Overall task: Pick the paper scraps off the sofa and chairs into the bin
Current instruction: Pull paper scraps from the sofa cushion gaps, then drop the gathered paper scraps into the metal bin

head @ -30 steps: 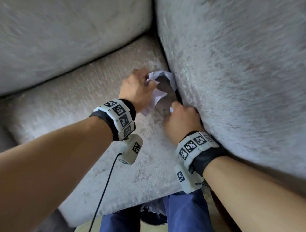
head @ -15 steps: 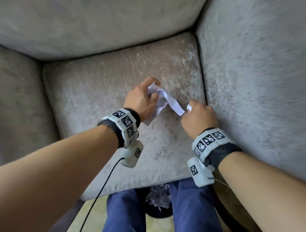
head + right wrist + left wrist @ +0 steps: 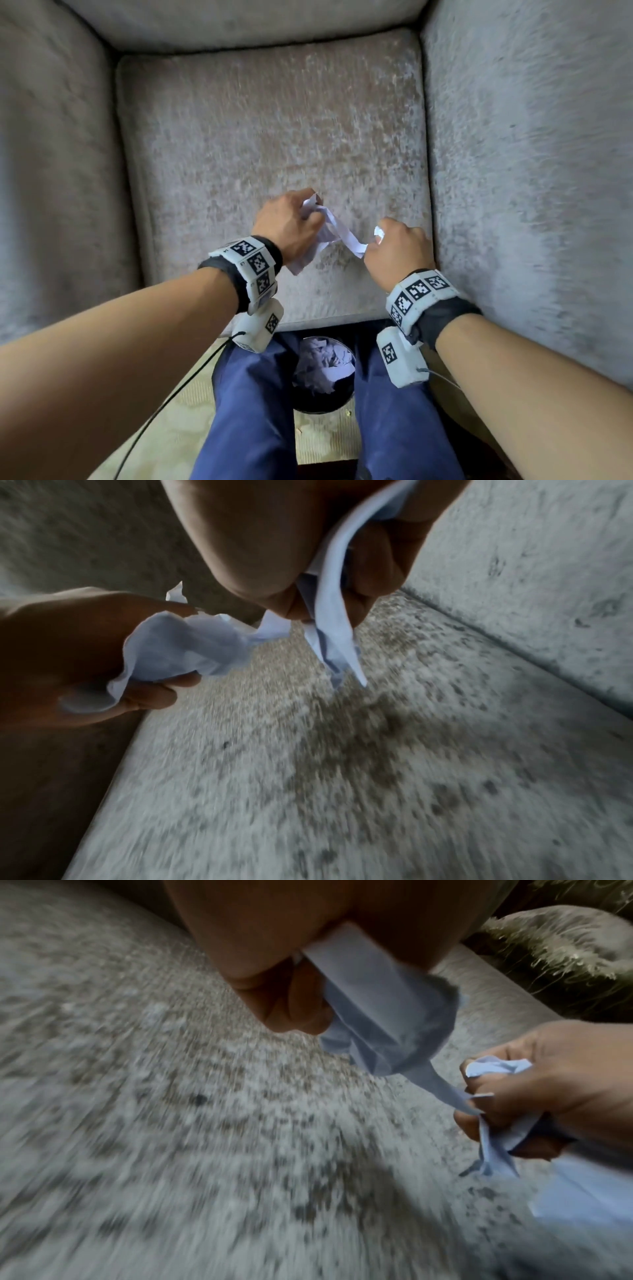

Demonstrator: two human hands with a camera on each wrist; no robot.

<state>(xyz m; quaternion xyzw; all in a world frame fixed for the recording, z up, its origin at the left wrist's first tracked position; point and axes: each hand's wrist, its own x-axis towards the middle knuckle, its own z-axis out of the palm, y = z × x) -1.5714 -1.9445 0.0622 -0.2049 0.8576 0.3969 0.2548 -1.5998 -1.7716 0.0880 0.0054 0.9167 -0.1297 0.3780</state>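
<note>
White crumpled paper scraps (image 3: 337, 233) hang between both hands above the front of the grey armchair seat (image 3: 267, 130). My left hand (image 3: 291, 226) grips a crumpled wad (image 3: 383, 1010), and my right hand (image 3: 394, 250) grips more scraps (image 3: 334, 593). A paper strip runs from one fist to the other. The left wrist view shows the right hand (image 3: 548, 1085) clutching paper. The right wrist view shows the left hand (image 3: 82, 653) with its wad (image 3: 185, 647). A dark round bin (image 3: 323, 375), holding paper, stands on the floor between my legs, below the hands.
The chair's armrests (image 3: 534, 171) rise on both sides of the seat and the backrest (image 3: 246, 20) closes the far end. My blue-trousered legs (image 3: 253, 411) flank the bin on a pale patterned floor. A black cable (image 3: 164, 407) hangs from my left wrist.
Both hands have drawn back with the paper from the seat's right rear corner toward its front edge. The view has tipped down, and the bin between my legs now shows.
</note>
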